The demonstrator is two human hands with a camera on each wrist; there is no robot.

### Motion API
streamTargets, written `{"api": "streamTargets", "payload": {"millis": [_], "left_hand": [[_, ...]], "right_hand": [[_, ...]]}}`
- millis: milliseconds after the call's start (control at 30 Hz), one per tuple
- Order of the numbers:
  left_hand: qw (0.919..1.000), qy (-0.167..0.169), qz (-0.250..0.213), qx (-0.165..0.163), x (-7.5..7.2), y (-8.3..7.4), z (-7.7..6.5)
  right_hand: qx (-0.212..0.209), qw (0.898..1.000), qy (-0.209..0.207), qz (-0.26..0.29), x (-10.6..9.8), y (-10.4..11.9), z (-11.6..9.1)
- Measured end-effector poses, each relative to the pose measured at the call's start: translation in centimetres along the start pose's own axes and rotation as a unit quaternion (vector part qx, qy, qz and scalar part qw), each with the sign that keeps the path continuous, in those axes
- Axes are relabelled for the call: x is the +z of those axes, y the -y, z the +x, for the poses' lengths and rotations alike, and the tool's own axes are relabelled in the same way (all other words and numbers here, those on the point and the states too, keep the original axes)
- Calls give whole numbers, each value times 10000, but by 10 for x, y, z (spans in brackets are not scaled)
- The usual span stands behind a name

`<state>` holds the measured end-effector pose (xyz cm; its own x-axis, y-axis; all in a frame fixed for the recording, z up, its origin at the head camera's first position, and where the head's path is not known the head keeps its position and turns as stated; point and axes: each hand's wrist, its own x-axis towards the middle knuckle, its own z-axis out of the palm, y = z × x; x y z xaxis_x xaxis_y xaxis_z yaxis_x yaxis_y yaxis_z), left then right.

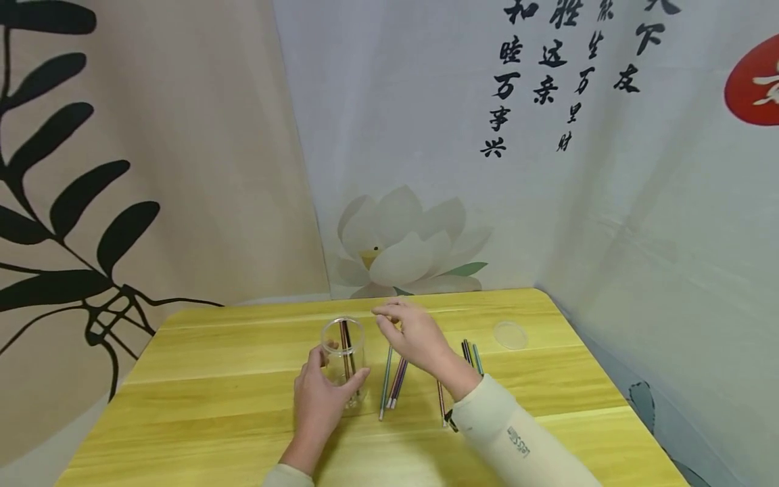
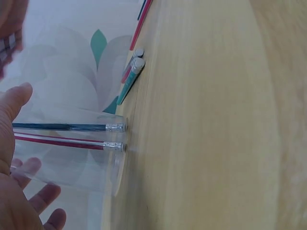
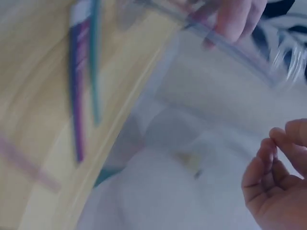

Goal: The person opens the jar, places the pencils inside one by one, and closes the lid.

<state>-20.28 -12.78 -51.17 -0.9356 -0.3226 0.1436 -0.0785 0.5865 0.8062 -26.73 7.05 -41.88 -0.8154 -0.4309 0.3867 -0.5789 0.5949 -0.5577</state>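
My left hand (image 1: 319,400) holds a clear cylindrical jar (image 1: 360,348) upright on the table, thumb on its right side and fingers round its left. Inside the jar stand a dark pencil (image 2: 67,127) and a red pencil (image 2: 62,141), metal ends down in the left wrist view. To the right of the jar's rim my right hand (image 1: 416,335) is raised, fingers loosely bent, with nothing in them. Below it a teal pencil (image 1: 386,384) lies beside dark purple pencils (image 1: 398,380). The right wrist view is partly blurred.
Under the right forearm lies a reddish pencil (image 1: 441,404), partly covered. More pencils (image 1: 477,359) lie to its right. A clear round disc (image 1: 511,335) is at the back right of the wooden table (image 1: 213,406). Behind the table hangs a printed curtain (image 1: 414,122).
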Motion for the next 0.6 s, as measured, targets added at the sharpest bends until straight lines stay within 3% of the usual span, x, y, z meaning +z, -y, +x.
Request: {"api": "streamTargets", "payload": {"millis": [133,333,467,600], "left_hand": [[9999,46,-31,-100,3,1,1],[9998,68,-10,-183,-1,2,1],[9998,50,13,-175,-2,2,1],[9999,87,-2,-117,1,1,1]], "right_hand": [[897,9958,75,136,-23,-50,-13],[2201,9741,408,-311,-46,-133,-45],[2585,9631,574,-485,-51,-161,-63],[2702,9595,556,-567,-52,-170,-71]]}}
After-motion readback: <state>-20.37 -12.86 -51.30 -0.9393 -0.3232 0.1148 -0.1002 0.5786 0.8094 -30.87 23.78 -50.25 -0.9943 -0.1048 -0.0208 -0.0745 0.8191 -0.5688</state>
